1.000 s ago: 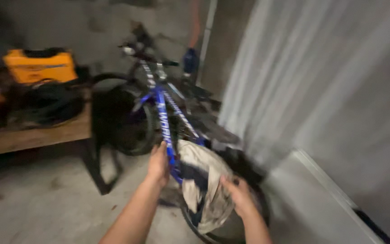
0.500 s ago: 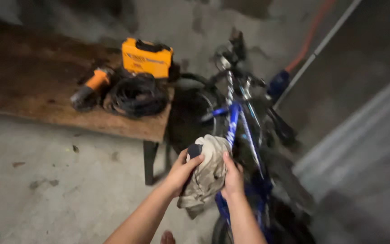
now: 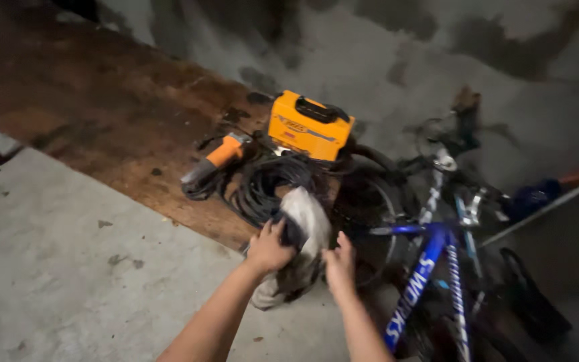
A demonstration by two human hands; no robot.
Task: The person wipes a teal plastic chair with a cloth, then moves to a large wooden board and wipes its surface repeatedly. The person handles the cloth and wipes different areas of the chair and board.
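The light is dim. A grey concrete floor [image 3: 55, 268] with small dark spots fills the lower left of the frame. A worn brown wooden surface [image 3: 102, 121] runs across the upper left toward the centre. Behind it, along the top, stands a grey wall [image 3: 383, 53] with dark stains.

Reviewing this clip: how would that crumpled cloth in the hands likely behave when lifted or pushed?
The cloth is probably floppy: it bunches in the left hand and sags below it. It seems light, since one hand bears most of it while the right hand only touches its side. It is unlikely to roll or break.
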